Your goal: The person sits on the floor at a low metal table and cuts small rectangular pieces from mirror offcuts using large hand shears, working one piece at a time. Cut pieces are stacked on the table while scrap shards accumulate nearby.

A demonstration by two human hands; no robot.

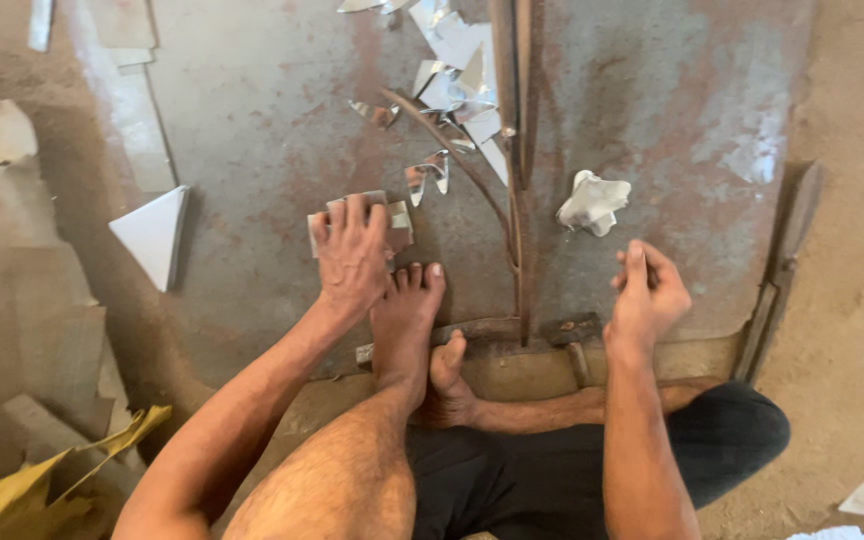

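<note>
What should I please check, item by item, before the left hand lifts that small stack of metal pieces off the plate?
1. Left hand lies flat on the stack of metal pieces: ok.
2. Fingers curled under the stack: not ok, they lie on top.
3. Right hand free: cannot tell, loosely closed.
4. Bare foot clear of the stack: not ok, toes right beside it.
5. Sharp offcuts away from the hand: not ok, close ahead.
6. Long shear blade apart from both hands: ok.

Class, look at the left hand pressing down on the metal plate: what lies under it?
Under the left hand lies a small stack of cut sheet pieces on the plate. Only their edges show; the hand covers the rest.
</note>
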